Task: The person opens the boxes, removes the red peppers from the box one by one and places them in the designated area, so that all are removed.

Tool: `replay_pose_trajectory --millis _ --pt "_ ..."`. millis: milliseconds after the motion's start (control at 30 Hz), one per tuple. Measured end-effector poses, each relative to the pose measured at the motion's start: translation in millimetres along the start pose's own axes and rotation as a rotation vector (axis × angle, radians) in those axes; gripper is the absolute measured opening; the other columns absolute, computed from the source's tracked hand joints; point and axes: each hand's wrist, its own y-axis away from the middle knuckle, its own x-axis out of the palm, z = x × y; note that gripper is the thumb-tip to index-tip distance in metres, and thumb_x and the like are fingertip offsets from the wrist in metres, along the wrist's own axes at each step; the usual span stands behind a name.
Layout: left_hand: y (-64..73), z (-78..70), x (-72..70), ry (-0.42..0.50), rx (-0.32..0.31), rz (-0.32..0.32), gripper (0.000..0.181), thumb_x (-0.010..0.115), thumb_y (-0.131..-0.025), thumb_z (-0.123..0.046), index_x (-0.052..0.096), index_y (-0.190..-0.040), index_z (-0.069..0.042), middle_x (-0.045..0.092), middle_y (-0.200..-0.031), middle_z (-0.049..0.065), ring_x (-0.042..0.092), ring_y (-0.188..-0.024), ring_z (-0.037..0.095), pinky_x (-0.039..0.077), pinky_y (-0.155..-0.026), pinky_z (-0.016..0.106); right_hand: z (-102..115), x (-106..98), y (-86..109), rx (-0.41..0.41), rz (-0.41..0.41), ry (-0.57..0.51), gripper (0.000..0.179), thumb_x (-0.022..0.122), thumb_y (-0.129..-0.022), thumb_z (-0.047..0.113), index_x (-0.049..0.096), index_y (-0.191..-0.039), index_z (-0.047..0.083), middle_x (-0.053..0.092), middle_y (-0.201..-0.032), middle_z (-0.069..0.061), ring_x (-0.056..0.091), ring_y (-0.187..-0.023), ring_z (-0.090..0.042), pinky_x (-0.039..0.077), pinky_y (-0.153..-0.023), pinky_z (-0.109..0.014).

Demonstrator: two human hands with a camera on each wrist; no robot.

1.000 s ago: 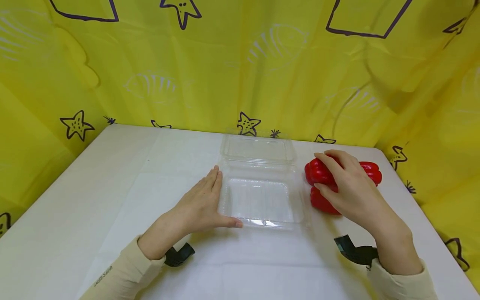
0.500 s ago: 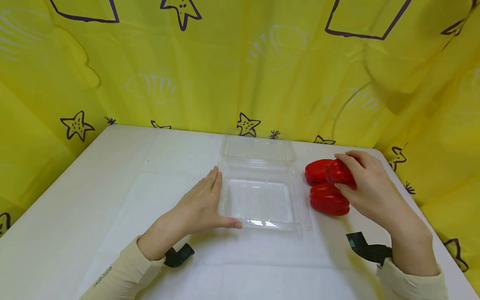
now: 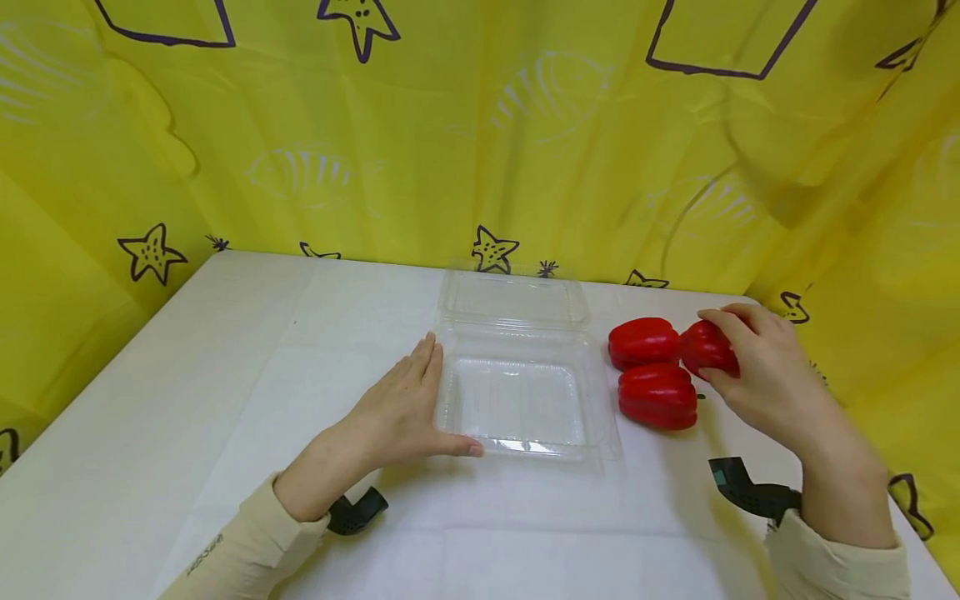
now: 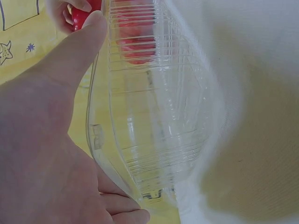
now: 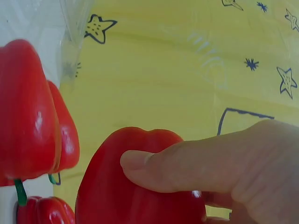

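My right hand [image 3: 772,375] grips a red bell pepper [image 3: 707,348], thumb across its side in the right wrist view. Just left of it lie two more red bell peppers, a back one [image 3: 643,342] and a front one [image 3: 657,397]. Low in the right wrist view another red pepper [image 5: 44,212] is partly seen; in the head view it is hidden. A clear plastic clamshell box [image 3: 517,404] stands mid-table with its lid [image 3: 513,298] folded back. My left hand [image 3: 390,412] rests against the box's left side, fingers straight, thumb along the front edge.
A white table [image 3: 247,375] carries everything, partly covered by a white sheet [image 3: 525,558]. Behind and beside it hangs a yellow curtain [image 3: 420,150] with drawn stars and fish. Each wrist wears a black mount, the left one [image 3: 358,510] and the right one [image 3: 753,492].
My right hand has moved right with its pepper, from above the other two peppers to beside them. Those two are now fully uncovered. The left hand and the box keep their place.
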Motion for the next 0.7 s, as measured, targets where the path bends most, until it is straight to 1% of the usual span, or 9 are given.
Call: replay_pose_trajectory --millis 133,267,433,600,700 --pt "0.1 0.3 -0.1 -0.002 -0.001 0.004 0.138 0.069 -0.067 -0.08 0.011 -0.155 0.008 0.003 -0.165 0.024 0.013 -0.154 0.035 0.02 -0.125 0.047 -9 0 1.0 0.034 0.019 0.006 0.064 0.079 -0.072 -0.006 0.052 -0.13 -0.008 0.045 -0.128 -0.033 0.034 -0.115 -0.055 0.046 -0.079 -0.07" --pt "0.4 0.5 -0.4 -0.004 -0.006 0.009 0.137 0.069 -0.067 -0.081 0.011 -0.155 0.008 0.003 -0.165 0.024 0.012 -0.154 0.035 0.019 -0.125 0.047 -14 0 1.1 0.083 0.065 0.021 0.063 0.077 -0.074 -0.005 0.051 -0.131 -0.006 0.043 -0.129 -0.034 0.033 -0.115 -0.056 0.045 -0.081 -0.071" --pt "0.4 0.5 -0.3 -0.001 -0.004 0.007 0.137 0.069 -0.067 -0.08 0.012 -0.155 0.008 0.003 -0.165 0.024 0.012 -0.154 0.034 0.019 -0.125 0.047 -19 2 0.9 0.137 0.111 0.028 0.064 0.078 -0.072 -0.005 0.05 -0.13 -0.005 0.04 -0.13 -0.035 0.03 -0.116 -0.057 0.041 -0.084 -0.073" --pt "-0.1 0.0 0.3 -0.001 -0.001 0.006 0.137 0.069 -0.067 -0.081 0.012 -0.155 0.008 0.003 -0.165 0.023 0.012 -0.154 0.034 0.019 -0.125 0.048 -25 4 1.7 0.169 0.146 0.049 0.068 0.079 -0.07 -0.005 0.049 -0.131 -0.007 0.038 -0.131 -0.038 0.028 -0.116 -0.058 0.035 -0.086 -0.073" --pt "-0.1 -0.1 0.2 -0.008 -0.002 0.005 0.138 0.068 -0.067 -0.081 0.011 -0.155 0.008 0.003 -0.165 0.024 0.013 -0.154 0.035 0.02 -0.125 0.047 -28 6 1.9 0.185 0.174 0.058 0.07 0.08 -0.07 -0.002 0.048 -0.132 -0.008 0.038 -0.13 -0.039 0.029 -0.114 -0.059 0.036 -0.086 -0.073"
